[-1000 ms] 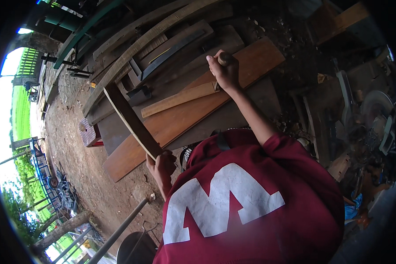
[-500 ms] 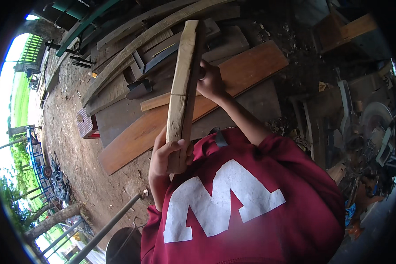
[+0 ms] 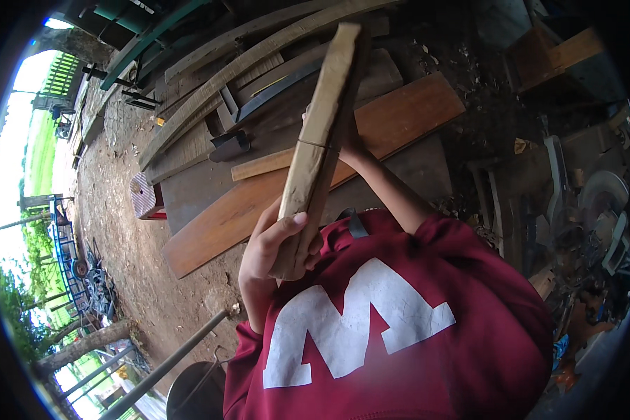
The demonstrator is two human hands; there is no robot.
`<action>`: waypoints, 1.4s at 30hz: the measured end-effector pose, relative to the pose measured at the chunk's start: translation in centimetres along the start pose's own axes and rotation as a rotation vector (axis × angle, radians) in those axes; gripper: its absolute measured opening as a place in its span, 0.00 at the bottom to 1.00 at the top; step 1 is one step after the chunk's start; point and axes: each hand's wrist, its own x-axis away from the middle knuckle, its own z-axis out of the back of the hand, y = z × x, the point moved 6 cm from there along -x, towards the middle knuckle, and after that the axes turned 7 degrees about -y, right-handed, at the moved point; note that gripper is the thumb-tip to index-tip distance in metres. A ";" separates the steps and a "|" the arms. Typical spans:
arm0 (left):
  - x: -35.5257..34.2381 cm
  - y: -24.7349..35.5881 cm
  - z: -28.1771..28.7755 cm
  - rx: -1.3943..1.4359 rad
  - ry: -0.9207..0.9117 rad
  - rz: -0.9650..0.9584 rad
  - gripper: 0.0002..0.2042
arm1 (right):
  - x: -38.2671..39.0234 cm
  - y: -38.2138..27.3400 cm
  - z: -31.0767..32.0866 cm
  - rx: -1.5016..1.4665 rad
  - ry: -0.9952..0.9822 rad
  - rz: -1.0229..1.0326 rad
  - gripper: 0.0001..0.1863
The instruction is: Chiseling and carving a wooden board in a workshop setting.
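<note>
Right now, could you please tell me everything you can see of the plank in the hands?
The plank is pale, weathered wood, long and narrow, with a crack line across its middle. It is held nearly upright, leaning slightly right. The left hand grips its lower end; the right hand, mostly hidden behind it, steadies it higher up.

Long reddish board (image 3: pixel 315 185) on stacked planks (image 3: pixel 210 105), red stool (image 3: pixel 145 197) (dirt ground), metal clutter (image 3: pixel 595 210)
</note>
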 end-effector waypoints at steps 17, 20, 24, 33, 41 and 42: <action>0.4 1.4 -1.3 0.007 -0.111 -0.240 0.24 | 1.2 1.7 3.8 -0.090 0.186 -0.135 0.09; -0.3 0.7 -0.7 0.057 -0.166 -0.169 0.26 | 1.0 1.7 3.5 -0.091 0.177 -0.156 0.09; -1.8 -0.4 0.3 -0.011 -0.007 0.023 0.21 | 0.9 1.0 3.3 -0.053 0.202 -0.077 0.07; 0.1 0.8 -1.1 0.094 -0.183 -0.113 0.23 | 1.2 0.9 3.3 -0.039 0.137 -0.176 0.08; -1.0 -0.3 1.2 -0.033 0.132 -0.029 0.18 | 1.6 0.7 3.4 0.008 0.141 -0.184 0.08; -0.3 0.3 0.5 -0.083 0.135 -0.082 0.21 | 1.4 0.5 3.4 -0.015 0.132 -0.167 0.08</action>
